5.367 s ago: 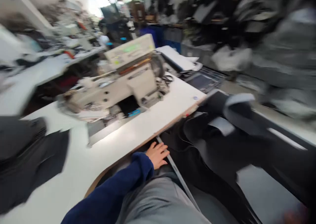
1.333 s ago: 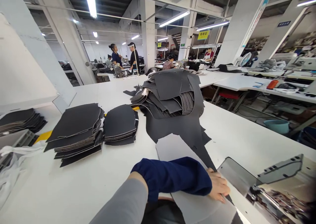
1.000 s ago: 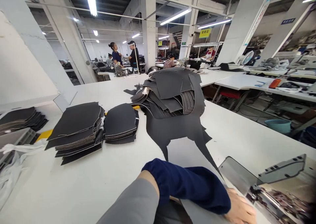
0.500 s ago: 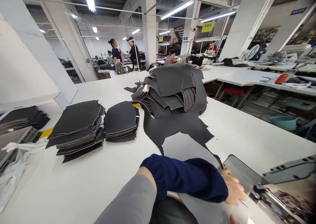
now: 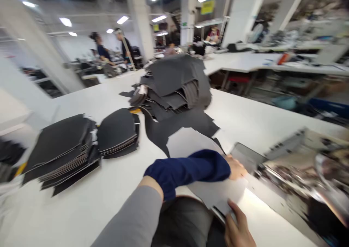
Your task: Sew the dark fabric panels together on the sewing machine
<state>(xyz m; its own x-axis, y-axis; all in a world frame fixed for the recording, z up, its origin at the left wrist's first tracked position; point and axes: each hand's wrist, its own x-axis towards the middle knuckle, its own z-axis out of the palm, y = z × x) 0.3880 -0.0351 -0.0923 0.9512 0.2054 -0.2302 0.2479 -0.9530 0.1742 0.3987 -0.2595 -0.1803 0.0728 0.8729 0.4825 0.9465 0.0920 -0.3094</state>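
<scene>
My left hand [image 5: 236,169], in a dark blue sleeve cover, lies on a grey cut fabric piece [image 5: 196,149] beside the sewing machine [image 5: 297,167]. Its fingers are mostly hidden behind the sleeve. My right hand [image 5: 237,228] comes up from the bottom edge and pinches the near edge of the same grey piece. A dark cut piece [image 5: 180,125] lies under and beyond the grey one on the white table [image 5: 89,203]. The whole picture is smeared by motion.
Two low stacks of black cut pieces [image 5: 65,147] [image 5: 117,132] sit on the left. A tall heap of dark pieces [image 5: 174,83] stands at the table's middle. Other tables [image 5: 256,63] and several people [image 5: 102,52] are far behind.
The view has swung down and left and blurred. My right hand has come into view at the bottom and taken the grey piece's near edge. My left hand stays on the piece.
</scene>
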